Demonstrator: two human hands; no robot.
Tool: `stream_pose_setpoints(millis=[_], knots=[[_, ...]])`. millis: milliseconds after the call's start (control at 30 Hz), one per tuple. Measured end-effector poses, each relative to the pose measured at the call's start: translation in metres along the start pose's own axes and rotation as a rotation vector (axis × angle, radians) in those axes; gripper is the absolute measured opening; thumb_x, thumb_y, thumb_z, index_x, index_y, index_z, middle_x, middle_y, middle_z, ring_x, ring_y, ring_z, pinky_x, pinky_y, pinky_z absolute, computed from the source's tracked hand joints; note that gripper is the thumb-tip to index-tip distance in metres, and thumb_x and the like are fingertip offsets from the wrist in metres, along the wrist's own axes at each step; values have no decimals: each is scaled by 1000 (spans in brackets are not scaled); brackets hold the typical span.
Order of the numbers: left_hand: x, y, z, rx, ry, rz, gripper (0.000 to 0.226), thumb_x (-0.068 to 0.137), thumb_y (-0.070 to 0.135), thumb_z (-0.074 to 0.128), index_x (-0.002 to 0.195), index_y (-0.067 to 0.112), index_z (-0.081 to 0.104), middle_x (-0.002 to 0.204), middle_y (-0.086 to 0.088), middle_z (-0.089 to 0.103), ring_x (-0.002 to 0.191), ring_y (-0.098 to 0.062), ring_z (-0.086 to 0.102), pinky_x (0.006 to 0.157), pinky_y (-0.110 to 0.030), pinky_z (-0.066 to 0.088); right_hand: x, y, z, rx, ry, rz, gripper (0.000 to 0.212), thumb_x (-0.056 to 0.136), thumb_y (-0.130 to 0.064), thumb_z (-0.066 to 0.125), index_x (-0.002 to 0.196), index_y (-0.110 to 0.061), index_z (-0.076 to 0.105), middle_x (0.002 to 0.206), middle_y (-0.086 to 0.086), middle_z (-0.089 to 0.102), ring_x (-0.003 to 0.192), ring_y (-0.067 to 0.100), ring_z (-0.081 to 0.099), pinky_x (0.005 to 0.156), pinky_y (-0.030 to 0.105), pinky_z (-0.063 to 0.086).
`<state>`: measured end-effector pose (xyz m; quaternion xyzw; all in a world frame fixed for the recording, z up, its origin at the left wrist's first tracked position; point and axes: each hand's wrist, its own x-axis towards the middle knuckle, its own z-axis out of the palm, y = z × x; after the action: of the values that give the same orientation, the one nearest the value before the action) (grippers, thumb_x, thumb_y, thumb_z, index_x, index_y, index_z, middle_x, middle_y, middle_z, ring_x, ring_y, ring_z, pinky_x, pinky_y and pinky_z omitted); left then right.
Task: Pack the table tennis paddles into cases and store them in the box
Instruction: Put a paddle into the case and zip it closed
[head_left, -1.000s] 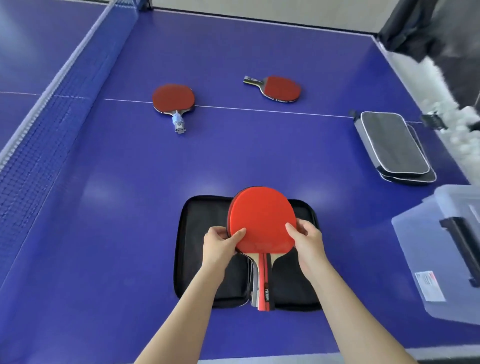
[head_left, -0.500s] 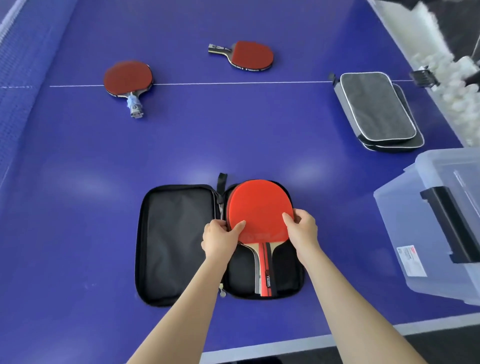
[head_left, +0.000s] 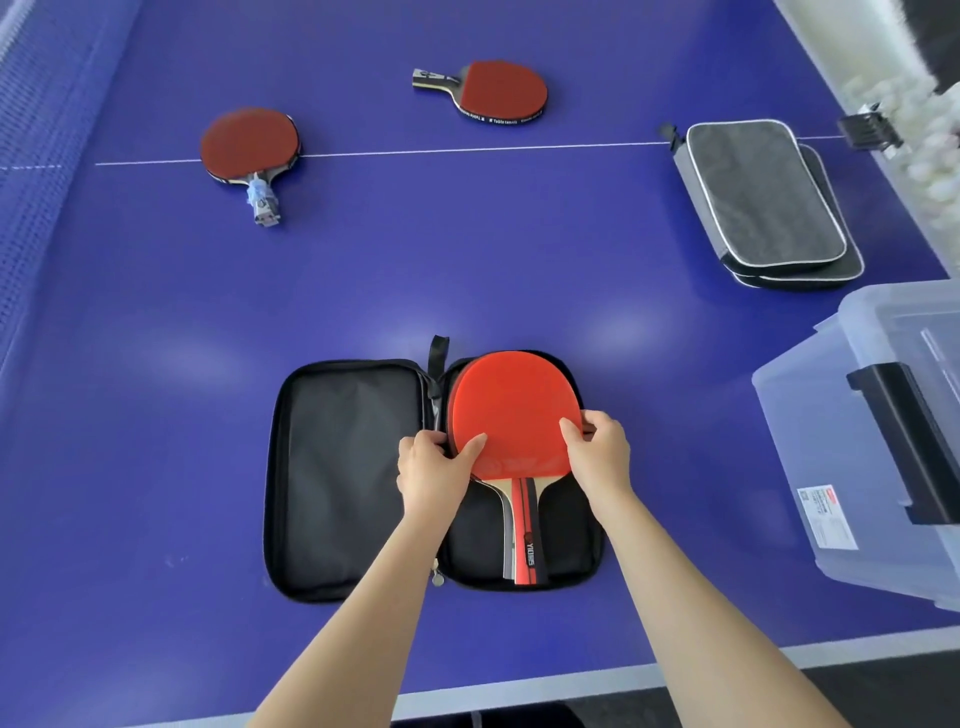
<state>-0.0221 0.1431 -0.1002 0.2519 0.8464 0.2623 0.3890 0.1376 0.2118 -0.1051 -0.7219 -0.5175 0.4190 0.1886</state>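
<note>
Head view: the left hand (head_left: 434, 467) and right hand (head_left: 602, 457) each pinch one side of the red paddle (head_left: 514, 410), thumbs on top, with the paddle in the right half of the open black case (head_left: 343, 478), handle toward the person. To the right stands the clear box (head_left: 831, 441), and beyond it two closed cases (head_left: 763, 197) lie stacked. Farthest off, the left paddle (head_left: 249, 143) and right paddle (head_left: 501, 91) lie flat on the table (head_left: 467, 260), well apart.

Red paddle (head_left: 511, 410), black case (head_left: 343, 478), blue table (head_left: 467, 260)

Matt red rubber paddle (head_left: 514, 410), wooden handle; black cloth case (head_left: 343, 478); translucent plastic box (head_left: 831, 447); glossy table (head_left: 467, 270)
</note>
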Motion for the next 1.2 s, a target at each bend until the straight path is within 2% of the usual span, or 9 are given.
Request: stream_pose_setpoints(millis=[200,333,433,533,667,767,933,1100,1200], knots=[[-3,-15,-28,23,160,126,49,83,46,67,119,14,54,115,-1,46,110,-23,50,105,-42,36,-10,6,-9,9,25,-125,43,91,-26,61,129,-10,50,125,7,51,112,20,53,87,28,44],[-2,-51,-69,215,419,121,58,88,38,64,134,6,46,136,-13,41,125,-34,37,103,-48,27,-28,16,-13,-285,21,-471,50,92,-31,58,138,-15,45,137,4,45,129,19,38,101,39,39],[-1,-82,-96,263,466,-13,69,89,39,61,140,2,36,145,-16,33,130,-38,29,105,-52,23,-41,24,-10,-507,-38,-619,53,94,-44,43,141,-19,43,147,6,38,137,23,32,103,42,35],[0,-104,-112,313,374,-134,71,91,45,56,144,3,33,152,-14,23,138,-35,18,110,-50,17,-49,29,-4,-649,-109,-638,65,92,-53,18,146,-22,36,156,8,26,145,25,18,108,45,30],[-5,-114,-115,324,258,-76,62,90,46,57,139,10,44,156,-8,20,142,-28,13,114,-47,14,-52,26,-3,-674,-158,-593,71,88,-55,7,149,-23,27,159,6,14,148,21,5,111,42,24],[-15,-110,-118,139,233,-32,57,89,37,62,137,10,46,149,-7,35,136,-27,31,110,-46,26,-52,24,-6,-679,-186,-585,57,99,-49,26,149,-24,26,160,5,12,148,20,3,113,42,21],[-46,-88,-137,-244,203,51,51,89,21,66,134,25,43,125,-1,58,106,-22,58,80,-30,44,-56,15,-11,-555,-170,-567,49,99,-39,42,145,-23,37,154,1,28,145,18,17,112,41,21],[-95,-47,-128,-372,32,305,57,87,16,68,131,43,43,117,24,61,109,2,58,86,-22,46,-71,-22,-15,-183,-194,-571,38,97,-34,49,132,-19,53,130,-9,50,127,7,41,106,27,35],[-116,-29,-105,-305,-95,421,69,86,21,69,141,42,33,129,32,50,119,8,49,94,-19,42,-83,-53,-19,19,-279,-479,34,96,-37,49,126,-24,56,124,-16,53,119,-2,45,102,19,36]])
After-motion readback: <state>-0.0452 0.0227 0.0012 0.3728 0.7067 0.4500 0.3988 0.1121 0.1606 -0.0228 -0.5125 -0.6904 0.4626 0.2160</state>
